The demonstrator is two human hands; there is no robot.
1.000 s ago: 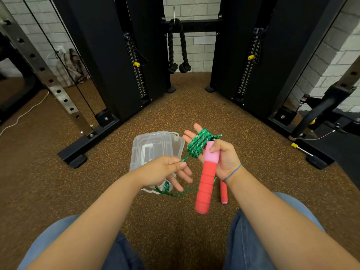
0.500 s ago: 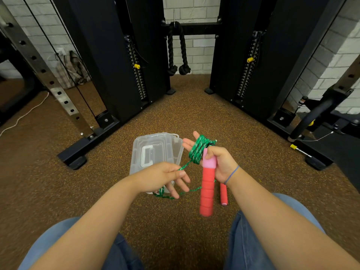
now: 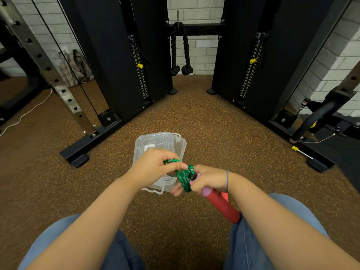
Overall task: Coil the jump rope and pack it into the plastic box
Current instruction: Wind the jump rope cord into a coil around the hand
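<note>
The green jump rope (image 3: 184, 177) is wound in loops around the fingers of my right hand (image 3: 209, 179). That hand also grips the rope's red and pink handle (image 3: 222, 206), which points down and to the right. My left hand (image 3: 155, 165) pinches a strand of the green rope right beside the coil. The second red handle (image 3: 225, 195) shows only as a small tip behind my right wrist. The clear plastic box (image 3: 178, 145) with its lid on lies on the floor, partly hidden behind both hands.
Brown speckled gym floor (image 3: 194, 117) surrounds the box. Black cable-machine towers (image 3: 120, 65) stand at left and right behind it, with a black base foot (image 3: 78, 159) near the box's left. A bar with a yellow tip (image 3: 301, 152) lies at right. My knees in jeans (image 3: 253, 240) fill the bottom.
My left hand has moved up and right with the strand, over the box, to meet the coil. My right hand has turned over and dropped, swinging the red handle from straight down toward the right.
</note>
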